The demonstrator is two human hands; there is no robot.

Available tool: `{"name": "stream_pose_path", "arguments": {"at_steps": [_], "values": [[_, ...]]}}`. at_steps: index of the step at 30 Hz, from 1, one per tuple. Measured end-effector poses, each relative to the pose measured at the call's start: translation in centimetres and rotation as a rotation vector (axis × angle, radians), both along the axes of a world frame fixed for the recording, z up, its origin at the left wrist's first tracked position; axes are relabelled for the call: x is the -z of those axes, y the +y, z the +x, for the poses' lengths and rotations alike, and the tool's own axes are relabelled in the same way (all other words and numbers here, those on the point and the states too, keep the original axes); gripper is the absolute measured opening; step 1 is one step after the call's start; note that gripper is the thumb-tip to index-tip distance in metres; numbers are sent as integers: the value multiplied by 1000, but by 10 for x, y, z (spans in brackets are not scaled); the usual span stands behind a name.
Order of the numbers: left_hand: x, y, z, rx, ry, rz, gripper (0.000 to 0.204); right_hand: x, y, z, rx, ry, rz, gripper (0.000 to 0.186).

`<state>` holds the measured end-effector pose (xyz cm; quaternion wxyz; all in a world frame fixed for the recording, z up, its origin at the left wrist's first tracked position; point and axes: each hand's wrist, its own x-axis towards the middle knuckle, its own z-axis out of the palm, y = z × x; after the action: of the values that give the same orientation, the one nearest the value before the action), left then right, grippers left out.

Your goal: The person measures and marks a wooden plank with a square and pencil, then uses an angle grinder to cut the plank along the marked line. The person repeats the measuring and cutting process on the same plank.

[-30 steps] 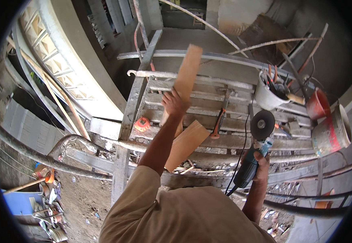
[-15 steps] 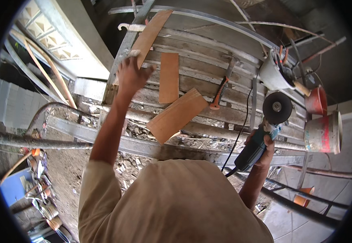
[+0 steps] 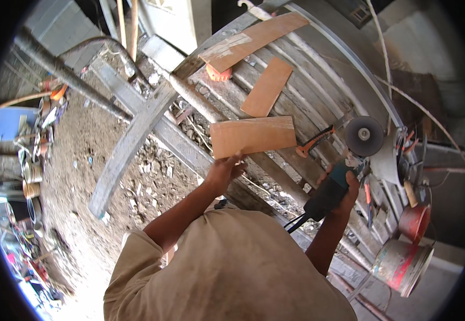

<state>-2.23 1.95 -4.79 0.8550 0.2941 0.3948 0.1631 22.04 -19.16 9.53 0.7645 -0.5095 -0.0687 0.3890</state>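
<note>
My right hand [image 3: 344, 193] grips a teal and black angle grinder [image 3: 326, 195], its dark round disc [image 3: 364, 136] pointing away from me. My left hand [image 3: 226, 173] is at the near edge of a flat reddish-brown rectangular piece [image 3: 254, 136], fingers bent against that edge; the thumb is hard to see. Beyond it lie a smaller brown rectangle [image 3: 268, 87] and a longer brown strip [image 3: 259, 38] with a pale scuffed patch. To the right of the nearest piece, a hammer [image 3: 315, 142] with an orange and black handle rests on the slats.
A slatted bench [image 3: 203, 100] carries the pieces. An orange round object [image 3: 219, 73] sits beneath the long strip. A red bucket [image 3: 415, 222] and a paint-stained pail [image 3: 403, 266] stand at right. Metal pipes [image 3: 77, 77] and rubble [image 3: 147, 176] lie at left.
My view has turned, so the scene appears rotated clockwise. My left hand has left the long strip and come back to the nearest piece. The grinder stays in my right hand.
</note>
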Motion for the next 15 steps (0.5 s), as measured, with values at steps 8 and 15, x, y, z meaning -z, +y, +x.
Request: {"name": "stream_pose_path", "arguments": {"at_steps": [8,15], "values": [[-61,65,-28,-81,64,285,34,-19,36,33,-312,-86,-134,56],[-36,80,-10,-19,472,722,30,-22,77,69,-757,-230,-357,62]]}}
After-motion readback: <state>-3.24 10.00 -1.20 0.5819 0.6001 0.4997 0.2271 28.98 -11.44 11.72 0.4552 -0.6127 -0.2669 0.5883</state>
